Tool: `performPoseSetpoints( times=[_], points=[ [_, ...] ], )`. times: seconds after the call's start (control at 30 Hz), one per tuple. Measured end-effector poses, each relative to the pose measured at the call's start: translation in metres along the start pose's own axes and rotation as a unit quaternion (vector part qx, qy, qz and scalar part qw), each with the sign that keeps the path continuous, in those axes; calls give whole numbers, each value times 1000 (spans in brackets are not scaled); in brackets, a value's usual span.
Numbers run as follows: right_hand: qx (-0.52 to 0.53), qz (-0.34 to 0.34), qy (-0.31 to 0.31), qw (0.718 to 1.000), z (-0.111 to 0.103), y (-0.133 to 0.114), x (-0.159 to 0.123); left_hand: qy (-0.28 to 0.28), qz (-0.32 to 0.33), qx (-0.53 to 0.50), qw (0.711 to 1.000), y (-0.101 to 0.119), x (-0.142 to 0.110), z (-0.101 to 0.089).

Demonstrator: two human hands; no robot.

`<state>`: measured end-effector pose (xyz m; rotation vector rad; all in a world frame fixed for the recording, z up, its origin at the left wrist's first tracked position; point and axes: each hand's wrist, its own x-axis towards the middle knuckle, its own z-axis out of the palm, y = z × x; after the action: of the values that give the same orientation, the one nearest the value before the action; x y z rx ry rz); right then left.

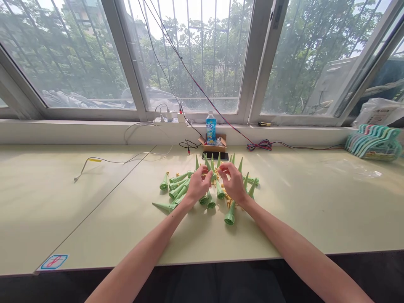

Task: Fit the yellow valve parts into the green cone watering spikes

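Note:
My left hand (199,184) is closed around a green plastic watering spike (207,162), its pointed end tilting up past the fingers. Close beside it, my right hand (233,182) has thumb and forefinger pinched together at the spike's side; whatever is between those fingertips is too small to make out. More green cone-shaped spikes lie or stand around both hands, among them one on its side (230,213) nearer me and another (162,206) at the left. Small yellow valve pieces (227,198) are scattered among them, partly hidden by my hands.
Behind the spikes are a dark phone (215,156), a small cardboard box (214,148) and a blue-labelled bottle (211,128). A bundled cable (259,145) runs right toward green hangers (374,142). A white cable (104,159) crosses the left tabletop; a power strip (170,121) sits by the window.

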<state>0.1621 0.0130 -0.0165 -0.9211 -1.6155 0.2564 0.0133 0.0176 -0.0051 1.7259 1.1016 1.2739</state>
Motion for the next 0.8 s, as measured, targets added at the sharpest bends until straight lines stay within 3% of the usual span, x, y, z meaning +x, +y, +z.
performPoseSetpoints(
  times=[0.8],
  points=[
    [10,18,13,1000,0,1,-1,-30,11,-22,999,6,-3,2]
  ],
)
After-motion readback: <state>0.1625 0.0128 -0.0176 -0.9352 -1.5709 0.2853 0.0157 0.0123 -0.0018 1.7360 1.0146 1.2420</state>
